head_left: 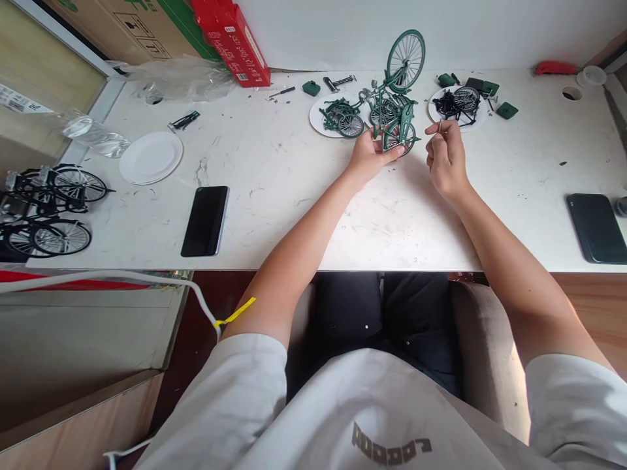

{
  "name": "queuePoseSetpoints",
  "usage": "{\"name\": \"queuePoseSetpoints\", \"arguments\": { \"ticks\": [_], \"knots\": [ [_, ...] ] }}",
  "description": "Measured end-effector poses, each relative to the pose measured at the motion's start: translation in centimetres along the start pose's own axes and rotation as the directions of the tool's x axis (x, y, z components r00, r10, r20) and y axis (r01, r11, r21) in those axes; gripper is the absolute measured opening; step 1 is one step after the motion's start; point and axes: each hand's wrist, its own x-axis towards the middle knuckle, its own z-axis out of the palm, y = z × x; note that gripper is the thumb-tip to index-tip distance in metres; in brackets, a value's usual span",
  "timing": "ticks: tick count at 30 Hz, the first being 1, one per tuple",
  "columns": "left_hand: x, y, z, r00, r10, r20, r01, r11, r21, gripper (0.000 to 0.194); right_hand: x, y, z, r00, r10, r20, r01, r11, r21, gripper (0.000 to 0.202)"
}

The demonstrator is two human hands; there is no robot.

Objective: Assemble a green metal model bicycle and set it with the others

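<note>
My left hand (369, 155) grips a green model bicycle (405, 121) by its lower end, fingers closed around the part near the small wheel. The bicycle stands tilted on end, its other wheel (406, 60) raised toward the wall. To its right, my right hand (447, 153) is closed in a pinch, with a thin, small piece showing at the fingertips that I cannot make out. Behind the left hand, a white plate (318, 124) bears more green bicycle parts (343, 116). Just beyond the right hand, another white plate (477, 125) carries black bicycle parts (465, 101).
Finished-looking black model bicycles (53, 209) stand at the left. Also on the table are stacked white plates (151, 158), a phone (204, 220), a dark phone-like object (596, 228), a screwdriver (283, 93) and small green pieces (507, 110). A red box (238, 49) leans at the back.
</note>
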Motion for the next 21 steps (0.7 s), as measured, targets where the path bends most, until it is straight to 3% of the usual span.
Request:
{"name": "queuePoseSetpoints", "arguments": {
  "ticks": [6, 14, 21],
  "knots": [
    [0.6, -0.8, 0.7, 0.989, 0.057, -0.138, -0.056, 0.998, 0.009, 0.069, 0.4, -0.7, -0.8, 0.996, -0.043, -0.079, 0.038, 0.998, -0.057, 0.06],
    [1.0, -1.5, 0.4, 0.987, 0.091, -0.131, -0.085, 0.995, 0.051, 0.072, -0.2, -2.6, -0.7, 0.997, -0.003, -0.076, 0.0, 0.999, -0.042, 0.045],
    [0.7, -1.0, 0.6, 0.984, 0.109, -0.144, -0.099, 0.992, 0.074, 0.065, -0.4, -3.7, -0.4, 0.996, 0.052, -0.069, -0.05, 0.999, 0.021, 0.056]
  ]
}}
